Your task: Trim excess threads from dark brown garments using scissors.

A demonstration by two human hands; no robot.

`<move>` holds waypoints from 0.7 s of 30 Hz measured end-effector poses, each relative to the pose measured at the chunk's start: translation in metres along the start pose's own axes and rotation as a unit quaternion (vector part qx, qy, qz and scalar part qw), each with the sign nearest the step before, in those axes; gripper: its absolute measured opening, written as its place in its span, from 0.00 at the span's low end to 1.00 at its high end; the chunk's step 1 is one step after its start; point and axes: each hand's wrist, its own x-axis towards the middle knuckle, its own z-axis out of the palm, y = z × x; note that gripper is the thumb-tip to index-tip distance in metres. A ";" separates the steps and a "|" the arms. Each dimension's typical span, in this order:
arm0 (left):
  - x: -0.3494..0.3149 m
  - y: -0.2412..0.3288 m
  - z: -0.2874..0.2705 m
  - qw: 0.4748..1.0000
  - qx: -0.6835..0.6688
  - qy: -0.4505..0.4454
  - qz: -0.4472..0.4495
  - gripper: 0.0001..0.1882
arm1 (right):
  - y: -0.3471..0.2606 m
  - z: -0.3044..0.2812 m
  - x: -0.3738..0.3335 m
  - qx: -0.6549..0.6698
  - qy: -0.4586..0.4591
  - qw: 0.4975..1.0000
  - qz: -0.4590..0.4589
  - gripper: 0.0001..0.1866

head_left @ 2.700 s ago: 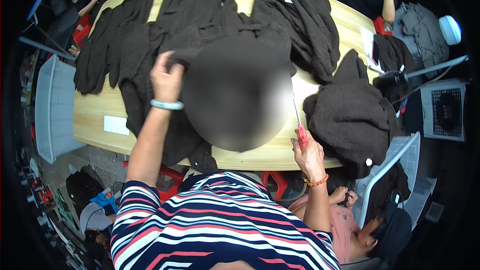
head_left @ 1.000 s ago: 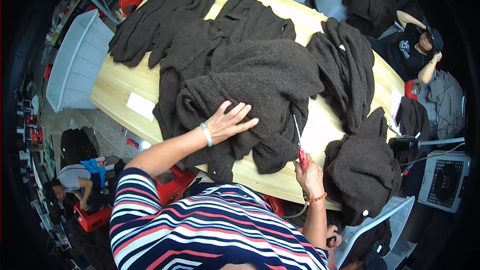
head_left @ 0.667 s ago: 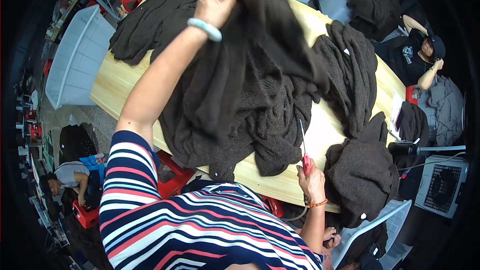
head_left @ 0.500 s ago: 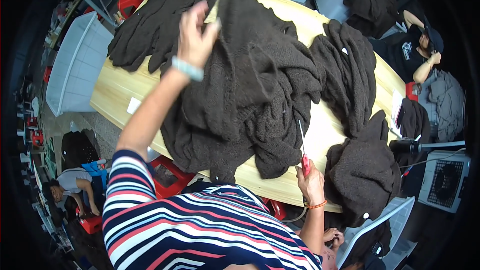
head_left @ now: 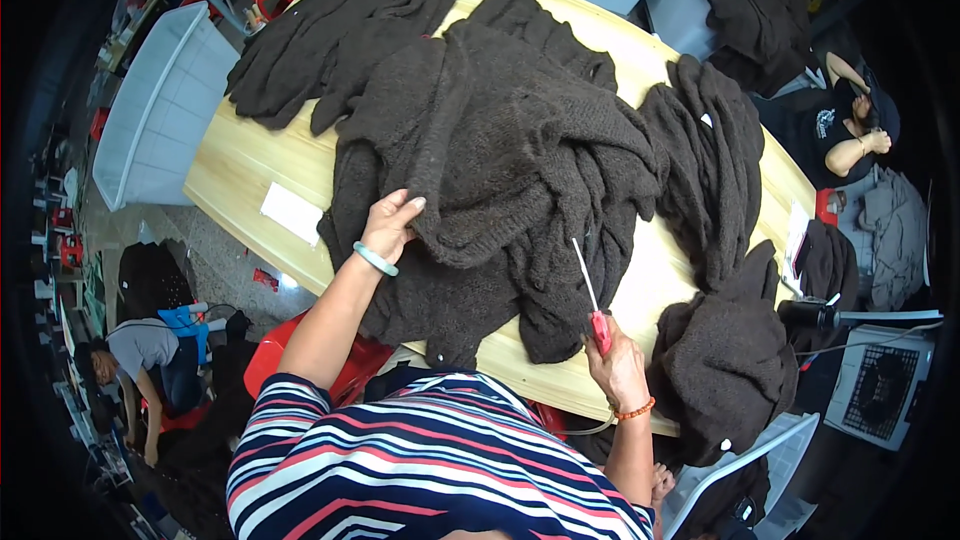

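A dark brown knitted garment (head_left: 500, 140) lies heaped across the middle of the wooden table. At its near left edge my left hand (head_left: 388, 227), with a pale green bangle on the wrist, is closed on a thick fold of the knit. My right hand (head_left: 620, 372) is wrapped round a red-handled tool (head_left: 599, 328) with a long, thin metal shaft. The shaft points up and away over the garment's near right side; I cannot tell what its tip is like. An orange bead bracelet circles my right wrist.
More brown knits lie at the table's (head_left: 230, 165) far left and along its right side, including a bunched knit (head_left: 725, 360) near right. A white paper (head_left: 292, 212) rests at left. Around the table stand a pale bin (head_left: 160, 110), red stools (head_left: 345, 370) and a seated co-worker (head_left: 835, 130).
My left hand has come down and nearer from above the table's left side and now grips the garment's edge. The lifted part of the knit has dropped. The tool has tilted slightly left.
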 end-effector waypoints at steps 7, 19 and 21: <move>-0.009 -0.008 0.002 0.976 -0.193 -0.087 0.048 0.14 | -0.044 -0.004 0.004 -0.019 -0.073 0.993 -0.090 0.19; -0.001 -0.031 0.006 0.970 -0.241 -0.037 0.004 0.14 | -0.083 0.006 0.019 -0.132 -0.140 0.967 -0.166 0.16; -0.008 -0.025 0.011 0.959 -0.275 -0.060 -0.041 0.14 | -0.085 0.009 0.023 -0.121 -0.120 0.970 -0.174 0.16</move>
